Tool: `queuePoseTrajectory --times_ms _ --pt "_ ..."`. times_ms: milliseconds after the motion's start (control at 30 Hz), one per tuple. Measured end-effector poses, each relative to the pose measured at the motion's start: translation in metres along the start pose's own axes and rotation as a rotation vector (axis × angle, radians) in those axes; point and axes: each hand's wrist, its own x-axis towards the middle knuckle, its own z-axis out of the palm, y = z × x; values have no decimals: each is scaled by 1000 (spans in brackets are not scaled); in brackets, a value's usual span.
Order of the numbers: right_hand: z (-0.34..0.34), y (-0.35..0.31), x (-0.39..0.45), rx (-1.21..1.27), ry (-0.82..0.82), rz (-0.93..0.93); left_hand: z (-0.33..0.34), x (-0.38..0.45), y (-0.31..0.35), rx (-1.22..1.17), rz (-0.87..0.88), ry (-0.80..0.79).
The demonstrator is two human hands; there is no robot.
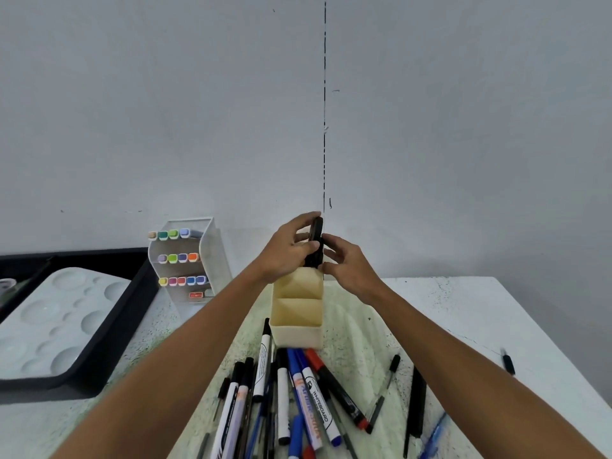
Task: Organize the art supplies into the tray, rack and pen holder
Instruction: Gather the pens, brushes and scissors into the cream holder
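— Well, from the head view, what could slip here?

— Both hands are up over the back compartment of the cream pen holder (296, 306). The left hand (287, 251) has its grip curled round a bunch of dark pens (315, 243), held upright, lower ends at the holder's back rim. The right hand (346, 265) pinches the same bunch from the other side. My guess: if either grip lets go before the tips are inside, the pens splay and drop behind the holder or onto the desk (463, 313).

— Could the holder tip?

— Possibly. It is tall and narrow, and the load goes in at the far end; a sideways shove from the bunch might rock it.

— And room to move?

— The wall is close behind the holder. The marker rack (188, 260) stands near on the left, well apart from the hands, with the black tray (132, 313) and its white palette (56, 319) beyond. Just in front of the holder lies the heap of loose markers (291, 392), under both forearms. The desk's right edge is well off, with one dark pen (508, 364) lying near it.
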Motion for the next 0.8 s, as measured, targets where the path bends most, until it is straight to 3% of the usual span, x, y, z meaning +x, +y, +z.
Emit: queuePoseTrajectory --times_ms 167,400,800 --pt "1 -2 -2 24 5 32 -5 3 8 -53 -85 -4" --pt "9 8 -3 -26 67 140 1 -3 -1 -37 -219 145" --pt "15 13 -5 -130 102 133 5 -13 -3 19 -195 148"
